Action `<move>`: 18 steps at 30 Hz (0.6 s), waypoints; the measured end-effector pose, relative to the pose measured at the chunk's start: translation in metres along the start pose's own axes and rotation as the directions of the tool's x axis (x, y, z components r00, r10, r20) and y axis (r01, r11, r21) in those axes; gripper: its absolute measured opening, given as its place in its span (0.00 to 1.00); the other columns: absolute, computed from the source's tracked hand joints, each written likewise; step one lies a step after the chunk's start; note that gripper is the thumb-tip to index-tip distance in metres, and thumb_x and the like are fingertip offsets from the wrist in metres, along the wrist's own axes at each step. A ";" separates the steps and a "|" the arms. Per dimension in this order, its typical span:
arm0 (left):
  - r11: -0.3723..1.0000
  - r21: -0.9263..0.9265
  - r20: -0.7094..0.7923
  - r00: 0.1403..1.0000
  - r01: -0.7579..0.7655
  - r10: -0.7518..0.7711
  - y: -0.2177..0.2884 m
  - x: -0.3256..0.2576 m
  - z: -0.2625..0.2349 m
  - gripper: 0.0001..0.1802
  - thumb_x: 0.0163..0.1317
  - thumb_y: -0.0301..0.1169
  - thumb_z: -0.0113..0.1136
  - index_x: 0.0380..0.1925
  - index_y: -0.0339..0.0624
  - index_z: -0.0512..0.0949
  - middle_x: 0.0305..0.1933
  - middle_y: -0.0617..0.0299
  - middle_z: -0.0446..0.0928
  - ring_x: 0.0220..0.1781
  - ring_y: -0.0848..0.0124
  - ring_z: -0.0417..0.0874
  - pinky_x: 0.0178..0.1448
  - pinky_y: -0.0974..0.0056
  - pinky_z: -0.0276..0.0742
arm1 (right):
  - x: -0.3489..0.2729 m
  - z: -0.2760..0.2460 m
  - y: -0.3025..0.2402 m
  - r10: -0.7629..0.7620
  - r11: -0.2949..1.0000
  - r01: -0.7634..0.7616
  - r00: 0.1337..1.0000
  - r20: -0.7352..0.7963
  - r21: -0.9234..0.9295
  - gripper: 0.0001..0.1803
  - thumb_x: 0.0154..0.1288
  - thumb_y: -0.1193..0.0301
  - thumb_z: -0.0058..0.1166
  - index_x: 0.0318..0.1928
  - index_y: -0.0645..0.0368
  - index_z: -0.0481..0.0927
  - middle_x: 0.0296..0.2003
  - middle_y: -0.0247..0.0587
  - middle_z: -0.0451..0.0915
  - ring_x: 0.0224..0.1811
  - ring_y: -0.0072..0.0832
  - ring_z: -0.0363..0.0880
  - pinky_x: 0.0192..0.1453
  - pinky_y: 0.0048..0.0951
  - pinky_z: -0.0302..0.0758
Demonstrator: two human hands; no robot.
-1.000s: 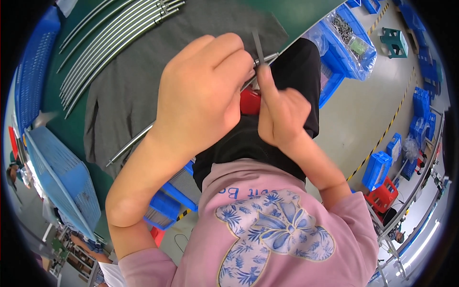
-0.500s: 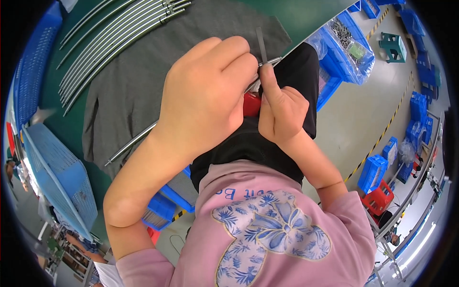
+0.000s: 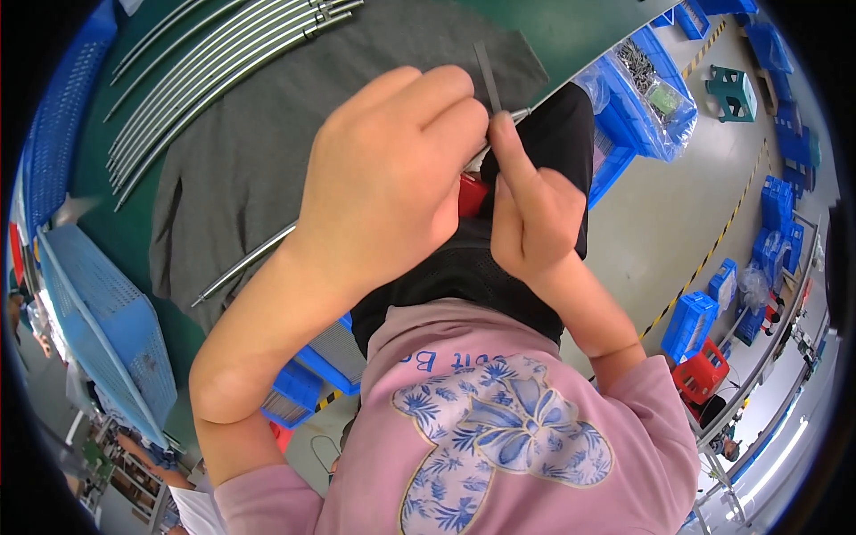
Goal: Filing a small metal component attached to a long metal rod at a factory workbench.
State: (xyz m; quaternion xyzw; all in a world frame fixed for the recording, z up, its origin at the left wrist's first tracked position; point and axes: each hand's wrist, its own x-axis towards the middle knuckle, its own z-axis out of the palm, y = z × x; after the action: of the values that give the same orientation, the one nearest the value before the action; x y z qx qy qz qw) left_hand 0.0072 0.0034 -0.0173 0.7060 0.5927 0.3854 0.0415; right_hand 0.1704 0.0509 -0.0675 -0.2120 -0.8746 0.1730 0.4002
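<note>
My left hand (image 3: 392, 160) is closed around a thin shiny metal rod (image 3: 242, 266). One length of the rod shows below my left wrist, over the grey cloth, and its other end pokes out past my fingers near my right thumb. My right hand (image 3: 539, 214) is closed, thumb extended, pinching a narrow flat grey metal strip (image 3: 486, 76) that stands up across the rod near its end. My left fingers and right thumb hide where strip and rod meet, so I cannot tell whether they touch.
The grey cloth (image 3: 241, 178) covers part of a green table (image 3: 571, 27). Several similar metal rods (image 3: 214, 76) lie at the far left. Blue baskets (image 3: 116, 330) stand at the left edge. Right of the table, a blue bin (image 3: 673, 134) holds small metal parts; a green stool (image 3: 733, 94) stands beyond.
The strip has tipped a little to the left at its top. My right hand has shifted slightly right, its thumb more upright; my left hand has barely moved.
</note>
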 end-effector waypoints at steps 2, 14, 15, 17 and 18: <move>1.000 0.013 -0.008 1.000 0.012 -0.012 -0.003 0.001 -0.002 0.09 0.41 0.17 0.64 0.23 0.37 0.74 0.26 0.59 0.71 0.26 0.60 0.73 0.28 0.61 0.68 | -0.016 -0.009 -0.006 0.045 0.998 -0.044 0.999 0.027 -0.038 0.32 0.42 0.85 0.51 0.54 0.65 0.78 0.14 0.32 0.69 0.10 0.24 0.62 0.17 0.25 0.59; 1.000 -0.018 -0.022 1.000 -0.009 0.008 0.000 0.002 0.003 0.08 0.43 0.17 0.64 0.23 0.37 0.73 0.26 0.59 0.70 0.26 0.60 0.72 0.29 0.61 0.68 | 0.017 -0.025 -0.010 0.113 0.994 -0.111 0.973 0.199 -0.021 0.27 0.49 0.89 0.46 0.54 0.69 0.77 0.26 0.48 0.80 0.12 0.27 0.66 0.19 0.26 0.62; 1.000 -0.014 -0.030 1.000 -0.005 0.005 -0.001 0.000 0.002 0.08 0.43 0.18 0.64 0.23 0.37 0.74 0.26 0.59 0.70 0.26 0.60 0.72 0.29 0.61 0.68 | 0.019 -0.025 -0.013 0.139 0.990 -0.140 0.966 0.218 -0.009 0.28 0.49 0.89 0.46 0.55 0.68 0.77 0.24 0.47 0.79 0.12 0.27 0.66 0.18 0.26 0.62; 1.000 0.006 -0.047 0.999 0.002 -0.001 -0.005 0.000 -0.001 0.08 0.43 0.18 0.63 0.23 0.37 0.74 0.26 0.59 0.70 0.26 0.60 0.72 0.29 0.61 0.68 | -0.003 -0.034 -0.018 0.147 0.989 -0.149 0.964 0.221 -0.005 0.27 0.51 0.89 0.47 0.56 0.67 0.76 0.23 0.45 0.78 0.13 0.27 0.66 0.19 0.26 0.62; 1.000 0.006 -0.023 1.000 0.011 -0.011 -0.001 -0.001 -0.001 0.08 0.43 0.18 0.63 0.23 0.37 0.74 0.26 0.59 0.70 0.26 0.60 0.72 0.29 0.61 0.68 | -0.009 -0.040 -0.023 0.172 0.985 -0.174 0.958 0.231 -0.015 0.27 0.53 0.88 0.47 0.56 0.66 0.76 0.23 0.44 0.78 0.13 0.27 0.66 0.19 0.26 0.62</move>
State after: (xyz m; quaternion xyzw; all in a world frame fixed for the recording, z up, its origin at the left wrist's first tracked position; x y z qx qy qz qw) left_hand 0.0058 0.0023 -0.0178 0.6984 0.5982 0.3914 0.0347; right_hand 0.2014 0.0323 -0.0374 -0.2649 -0.8929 0.2334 0.2794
